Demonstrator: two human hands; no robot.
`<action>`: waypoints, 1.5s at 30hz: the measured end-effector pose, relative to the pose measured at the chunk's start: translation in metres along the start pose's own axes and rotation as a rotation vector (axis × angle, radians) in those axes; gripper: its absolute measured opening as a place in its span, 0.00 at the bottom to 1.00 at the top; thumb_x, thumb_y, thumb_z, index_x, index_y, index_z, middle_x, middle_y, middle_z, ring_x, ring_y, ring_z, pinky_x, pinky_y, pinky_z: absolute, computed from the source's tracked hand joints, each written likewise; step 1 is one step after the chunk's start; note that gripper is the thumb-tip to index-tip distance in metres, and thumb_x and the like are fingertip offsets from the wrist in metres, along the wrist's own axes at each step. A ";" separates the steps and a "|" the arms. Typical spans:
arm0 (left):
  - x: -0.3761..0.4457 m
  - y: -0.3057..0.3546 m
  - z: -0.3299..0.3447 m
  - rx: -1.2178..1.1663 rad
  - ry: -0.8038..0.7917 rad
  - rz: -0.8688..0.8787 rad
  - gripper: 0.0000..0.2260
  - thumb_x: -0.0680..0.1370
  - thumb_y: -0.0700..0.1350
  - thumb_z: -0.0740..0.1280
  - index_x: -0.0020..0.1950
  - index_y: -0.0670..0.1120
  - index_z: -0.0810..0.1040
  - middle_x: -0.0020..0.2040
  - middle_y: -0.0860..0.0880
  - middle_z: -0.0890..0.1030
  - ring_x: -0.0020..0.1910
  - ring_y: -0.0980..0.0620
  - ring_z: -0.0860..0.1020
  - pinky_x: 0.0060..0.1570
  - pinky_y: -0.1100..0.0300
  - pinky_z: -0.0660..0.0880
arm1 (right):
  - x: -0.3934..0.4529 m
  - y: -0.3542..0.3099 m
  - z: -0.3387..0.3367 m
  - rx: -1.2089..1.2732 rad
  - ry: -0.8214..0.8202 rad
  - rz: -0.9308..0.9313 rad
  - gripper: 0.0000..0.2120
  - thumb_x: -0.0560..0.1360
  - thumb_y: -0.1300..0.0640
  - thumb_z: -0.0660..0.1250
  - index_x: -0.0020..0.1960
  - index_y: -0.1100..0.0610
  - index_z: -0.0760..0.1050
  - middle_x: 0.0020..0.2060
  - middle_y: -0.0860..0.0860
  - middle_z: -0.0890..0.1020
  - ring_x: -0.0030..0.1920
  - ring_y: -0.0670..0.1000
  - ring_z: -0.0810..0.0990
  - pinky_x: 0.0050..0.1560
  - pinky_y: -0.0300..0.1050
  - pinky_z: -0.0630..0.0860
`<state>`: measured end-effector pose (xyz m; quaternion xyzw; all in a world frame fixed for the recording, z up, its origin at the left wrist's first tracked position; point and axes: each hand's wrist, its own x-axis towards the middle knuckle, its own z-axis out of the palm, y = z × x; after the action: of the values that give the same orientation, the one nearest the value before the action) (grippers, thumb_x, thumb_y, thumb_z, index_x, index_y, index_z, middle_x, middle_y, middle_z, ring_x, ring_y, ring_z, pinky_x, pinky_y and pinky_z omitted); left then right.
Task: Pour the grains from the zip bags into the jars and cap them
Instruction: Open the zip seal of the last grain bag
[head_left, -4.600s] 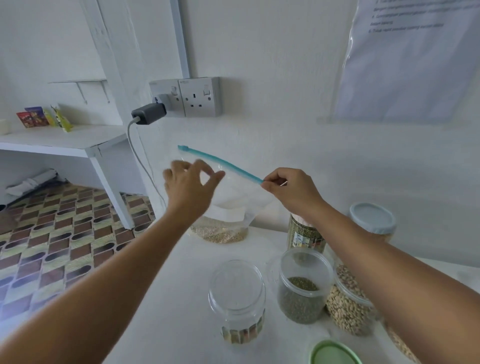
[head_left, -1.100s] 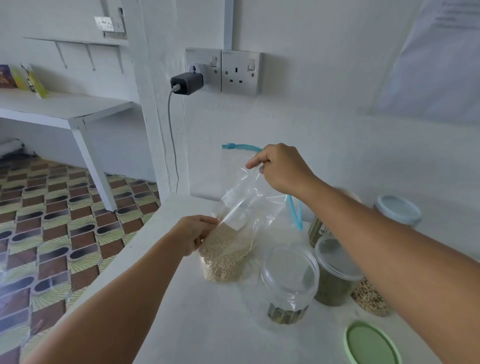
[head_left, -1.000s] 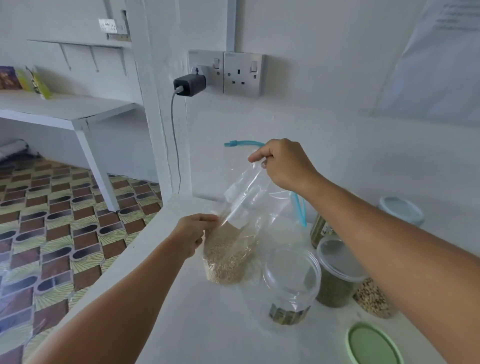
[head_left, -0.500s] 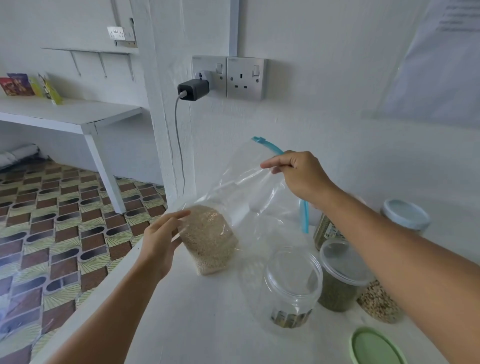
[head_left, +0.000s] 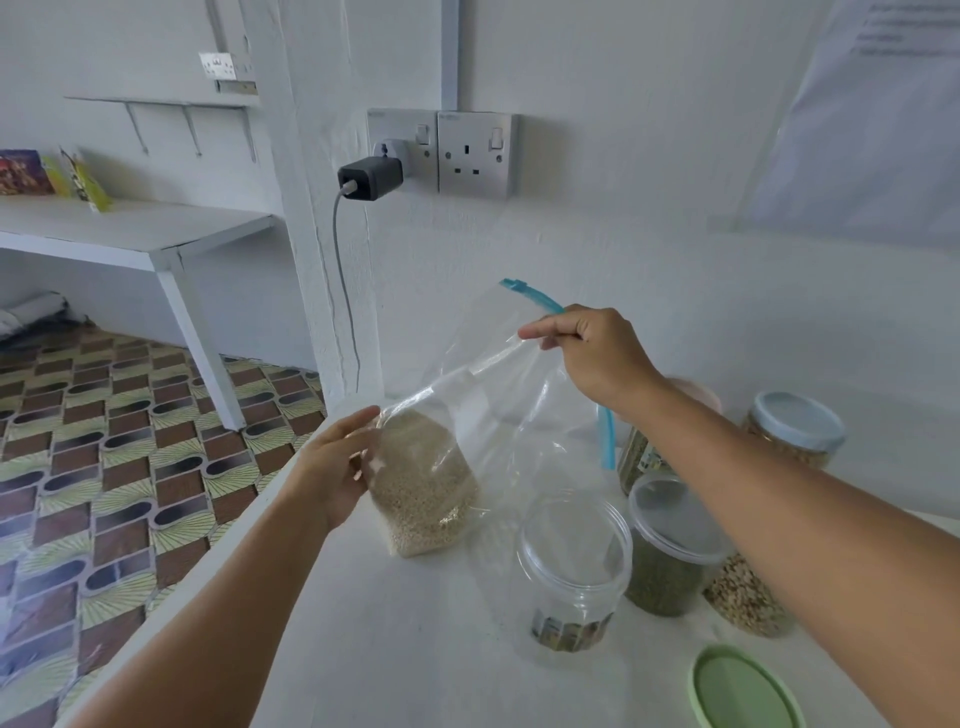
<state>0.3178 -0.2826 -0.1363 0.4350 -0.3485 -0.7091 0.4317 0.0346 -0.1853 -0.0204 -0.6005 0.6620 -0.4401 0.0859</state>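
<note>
White surface: our right hand pinches the limp zip bag's top while left fingers, uncurled, steady its sagging grains.

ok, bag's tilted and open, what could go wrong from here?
1. The bag mouth is floppy, pinched only by the right hand; it may miss the empty jar and spill grain.
2. The left hand only cups the grain end, so the bag could slip.
3. The jar looks light and may tip.
</note>
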 end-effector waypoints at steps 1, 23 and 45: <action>-0.001 0.004 0.000 0.037 0.024 0.052 0.12 0.80 0.34 0.68 0.55 0.48 0.86 0.41 0.51 0.84 0.37 0.55 0.75 0.42 0.62 0.70 | 0.000 0.000 -0.001 0.010 0.011 0.007 0.22 0.83 0.69 0.60 0.53 0.46 0.86 0.49 0.44 0.84 0.51 0.44 0.82 0.55 0.29 0.75; -0.012 0.022 -0.013 -0.077 0.042 0.256 0.13 0.83 0.44 0.69 0.68 0.51 0.82 0.60 0.47 0.86 0.59 0.48 0.83 0.66 0.49 0.75 | -0.005 0.007 -0.010 0.054 0.068 0.085 0.20 0.84 0.67 0.60 0.55 0.48 0.86 0.51 0.43 0.84 0.54 0.42 0.83 0.50 0.22 0.70; -0.025 0.042 -0.002 0.216 0.282 0.488 0.16 0.76 0.35 0.77 0.61 0.46 0.79 0.43 0.48 0.88 0.43 0.54 0.86 0.49 0.61 0.82 | -0.010 0.011 -0.008 -0.002 0.123 0.148 0.19 0.84 0.67 0.60 0.59 0.51 0.85 0.50 0.46 0.82 0.48 0.39 0.78 0.44 0.16 0.67</action>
<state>0.3389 -0.2762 -0.0927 0.4759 -0.4529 -0.4758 0.5848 0.0237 -0.1738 -0.0273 -0.5219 0.7090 -0.4681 0.0768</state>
